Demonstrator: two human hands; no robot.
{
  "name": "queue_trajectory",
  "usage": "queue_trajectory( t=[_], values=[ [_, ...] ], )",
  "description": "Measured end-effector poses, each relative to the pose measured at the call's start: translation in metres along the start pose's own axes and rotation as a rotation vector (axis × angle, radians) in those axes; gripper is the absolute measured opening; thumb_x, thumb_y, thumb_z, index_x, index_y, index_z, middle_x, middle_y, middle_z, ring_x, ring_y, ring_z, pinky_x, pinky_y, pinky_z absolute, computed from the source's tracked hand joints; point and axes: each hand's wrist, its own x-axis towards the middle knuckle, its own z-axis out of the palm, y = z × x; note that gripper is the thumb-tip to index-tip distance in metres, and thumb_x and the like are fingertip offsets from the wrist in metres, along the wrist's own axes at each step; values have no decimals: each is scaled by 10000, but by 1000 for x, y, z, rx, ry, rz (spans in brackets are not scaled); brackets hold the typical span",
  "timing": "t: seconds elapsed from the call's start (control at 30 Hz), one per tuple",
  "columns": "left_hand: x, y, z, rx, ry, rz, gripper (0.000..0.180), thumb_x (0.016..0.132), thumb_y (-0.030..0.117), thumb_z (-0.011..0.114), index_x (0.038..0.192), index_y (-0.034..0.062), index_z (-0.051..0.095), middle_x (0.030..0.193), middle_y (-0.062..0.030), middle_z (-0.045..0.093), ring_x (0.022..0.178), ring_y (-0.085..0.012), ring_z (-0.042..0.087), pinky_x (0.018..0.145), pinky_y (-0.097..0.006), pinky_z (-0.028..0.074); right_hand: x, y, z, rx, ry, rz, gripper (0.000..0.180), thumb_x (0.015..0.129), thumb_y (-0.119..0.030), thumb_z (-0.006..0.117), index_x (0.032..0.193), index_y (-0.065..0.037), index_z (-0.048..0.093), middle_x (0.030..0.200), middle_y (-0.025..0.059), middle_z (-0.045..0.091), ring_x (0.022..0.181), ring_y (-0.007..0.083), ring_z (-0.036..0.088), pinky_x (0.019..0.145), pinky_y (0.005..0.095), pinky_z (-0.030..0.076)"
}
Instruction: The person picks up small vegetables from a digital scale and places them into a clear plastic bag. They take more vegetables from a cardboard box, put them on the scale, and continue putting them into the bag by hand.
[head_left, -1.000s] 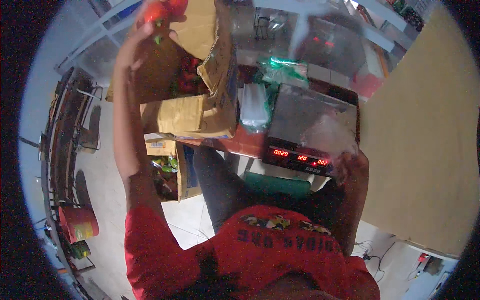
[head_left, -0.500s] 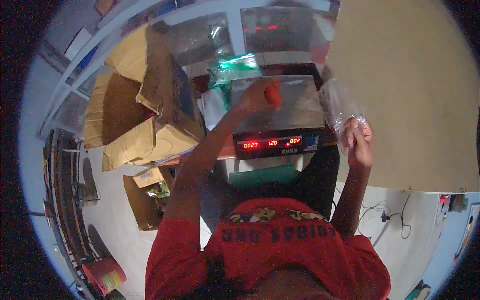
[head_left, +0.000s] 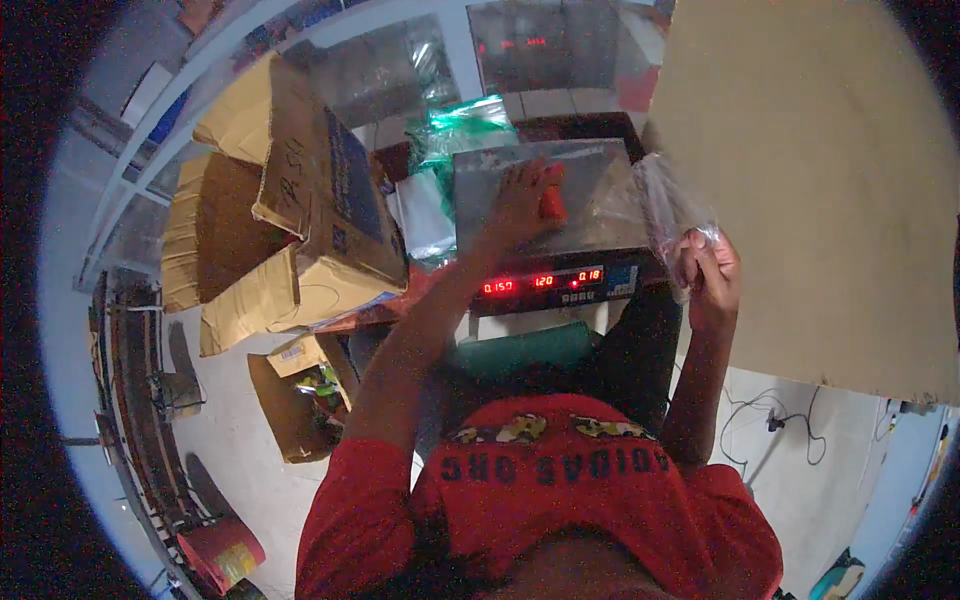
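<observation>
My left hand point(head_left: 517, 205) is over the metal plate of a digital weighing scale point(head_left: 590, 222), its fingers curled beside a small orange-red object point(head_left: 552, 200). The object appears gripped at the thumb side; its kind is hard to make out. Off the scale's right edge, my right hand point(head_left: 711, 270) pinches a clear plastic bag point(head_left: 665, 205), which hangs up and left from the fingers against the plate's side. Red digits glow on the scale's front display point(head_left: 542, 282).
A large open cardboard box point(head_left: 330, 200) stands left of the scale. Clear and green-tinted plastic packets point(head_left: 455, 135) lie behind it. A broad beige board point(head_left: 810, 190) fills the right side. A smaller carton point(head_left: 300, 395) sits on the floor, and cables point(head_left: 775, 425) trail at lower right.
My left hand and the orange-red object have shifted slightly nearer on the plate. The display's reading has risen. My right hand still holds the bag.
</observation>
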Motion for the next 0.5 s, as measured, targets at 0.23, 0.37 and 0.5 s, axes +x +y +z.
queue_trajectory(
  t=[0.23,0.37,0.5],
  values=[
    [-1,20,8,-66,86,-270,821,683,325,719,1374,100,335,1366,-191,386,1280,-373,336,1069,-534,212,0,0,-7,48,-71,33,175,907,-196,559,844,-33,567,650,-2,544,566,66,476,559,221,403],
    [5,29,9,61,100,-175,726,703,261,687,1344,104,385,1346,-150,429,1261,-382,361,1062,-536,226,-3,-5,7,-8,-10,24,191,930,-186,494,803,-51,535,525,-44,331,473,67,305,467,243,264],
    [8,11,31,27,68,18,565,712,251,654,1243,135,500,1316,-111,464,1215,-369,414,1051,-543,239,-5,-5,15,20,-32,53,196,936,-187,487,794,-57,524,530,-46,335,476,64,311,473,241,272]
  ],
)
